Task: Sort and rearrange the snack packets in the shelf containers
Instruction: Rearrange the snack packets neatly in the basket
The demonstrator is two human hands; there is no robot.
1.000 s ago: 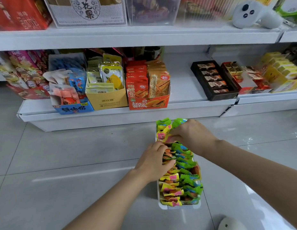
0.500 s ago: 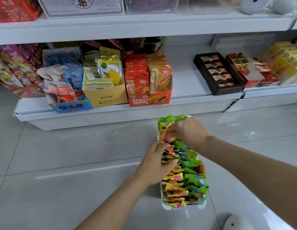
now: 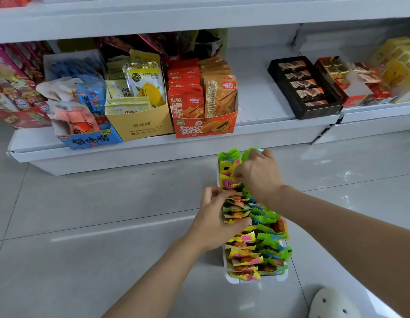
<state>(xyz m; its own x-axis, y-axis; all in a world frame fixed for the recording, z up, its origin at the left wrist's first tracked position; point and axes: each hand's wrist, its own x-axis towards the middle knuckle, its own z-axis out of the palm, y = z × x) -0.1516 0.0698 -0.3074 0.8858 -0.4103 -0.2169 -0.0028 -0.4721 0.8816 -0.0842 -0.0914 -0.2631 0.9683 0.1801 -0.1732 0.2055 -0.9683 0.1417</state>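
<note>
The white tray (image 3: 282,278) sits on the floor tiles (image 3: 84,214) just in front of the bottom shelf (image 3: 256,97), well below the gap beside the red carton (image 3: 205,128); its long axis runs from the person toward the shelf, leaning slightly left at the far end, and the snack packets (image 3: 256,246) stand on edge across it in two rows, yellow-pink on the left, green on the right, crimped tops up; the right hand (image 3: 259,175) is curled over the far end, fingers pinching packets there, though which ones I cannot tell; the left hand (image 3: 216,223) grips the left row mid-tray, thumb and fingers curled round several packet tops

Biggest risk, as I judge it: the tray is light and narrow, so a sideways tug from either hand could skid or tip it and spill both rows onto the tiles; next, the packets lean on one another, so pulling a few from the middle may let neighbours slump flat and mix the two colours; smallest, a packet pinched only by its crimped edge may slip free
</note>
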